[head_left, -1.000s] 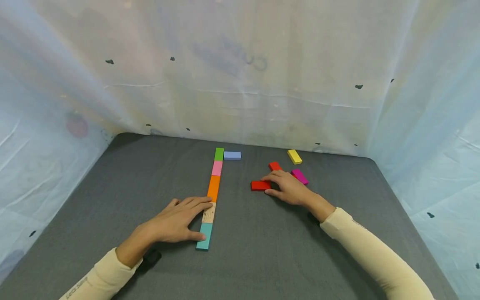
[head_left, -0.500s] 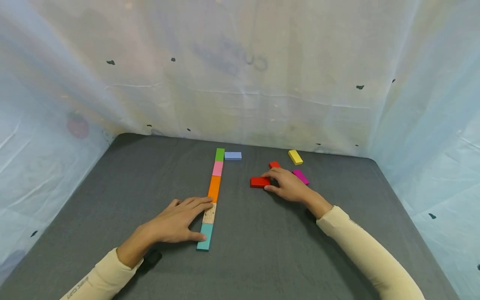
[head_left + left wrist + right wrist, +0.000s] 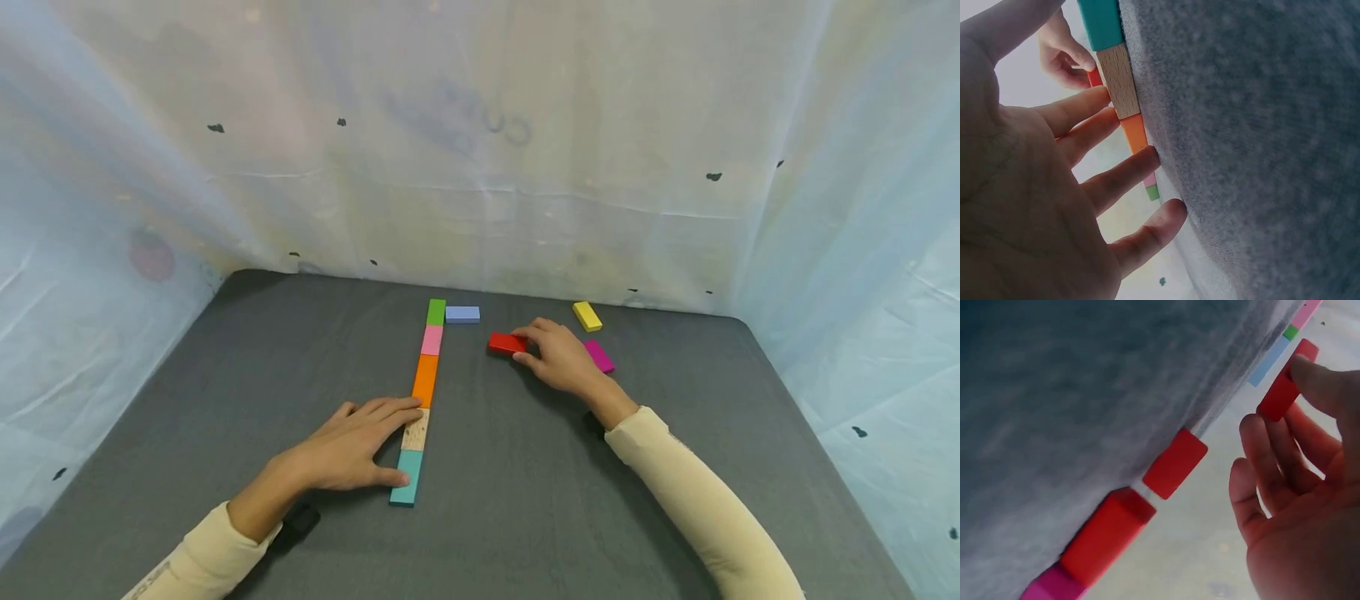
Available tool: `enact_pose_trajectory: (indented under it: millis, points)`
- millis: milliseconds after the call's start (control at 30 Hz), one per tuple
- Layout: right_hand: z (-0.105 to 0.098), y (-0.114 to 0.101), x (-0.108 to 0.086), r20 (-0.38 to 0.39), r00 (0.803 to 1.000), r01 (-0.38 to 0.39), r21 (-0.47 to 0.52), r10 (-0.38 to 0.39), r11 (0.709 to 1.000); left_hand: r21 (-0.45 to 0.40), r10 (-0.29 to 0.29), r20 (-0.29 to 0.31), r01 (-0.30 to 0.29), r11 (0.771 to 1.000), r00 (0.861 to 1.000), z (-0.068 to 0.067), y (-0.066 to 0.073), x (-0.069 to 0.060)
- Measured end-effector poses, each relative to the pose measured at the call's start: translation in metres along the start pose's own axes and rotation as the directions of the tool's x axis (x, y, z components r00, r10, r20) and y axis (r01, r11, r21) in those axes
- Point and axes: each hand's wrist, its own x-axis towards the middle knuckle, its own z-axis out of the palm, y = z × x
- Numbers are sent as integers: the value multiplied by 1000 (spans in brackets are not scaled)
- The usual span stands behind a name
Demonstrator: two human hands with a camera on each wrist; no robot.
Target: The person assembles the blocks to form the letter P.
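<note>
Right hand [image 3: 558, 358] pinches red rectangular block [image 3: 507, 343] between thumb and fingers; left hand [image 3: 348, 446] spread, fingers extended, thumb at teal rectangular block [image 3: 410, 465], fingertips by pale wood-grain block [image 3: 415, 433]

Soft light; faint shadows; wrist views hazy

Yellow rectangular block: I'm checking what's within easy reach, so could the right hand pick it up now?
Probably not yet: the right hand pinches a red rectangular block, so it is occupied. Otherwise, the yellow rectangular block lies nearby, seemingly unobstructed.
</note>
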Motion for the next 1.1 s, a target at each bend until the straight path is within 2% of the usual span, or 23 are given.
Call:
enact_pose_trajectory:
  millis: [167, 300, 500, 867, 1100]
  points:
    - [5, -2, 10, -13, 998, -54, -7, 54, 999, -3, -1, 10, 1, 1000, 1000, 2, -1, 0]
    - [10, -3, 19, -17, 998, -66, -14, 66, 998, -5, 3, 9, -3, 1000, 1000, 2, -1, 0]
    - [17, -10, 34, 6, 999, -47, -14, 47, 999, -4, 1, 1, -1, 1000, 1000, 1, -1, 0]
    - [26, -30, 59, 100, 995, 9, -48, -4, 999, 4, -8, 0, 8, 1000, 1000, -1, 0, 1]
    - [28, -31, 69, 130, 991, -13, -55, 21, 998, 7, -5, 1, 5, 1000, 1000, -1, -1, 1]
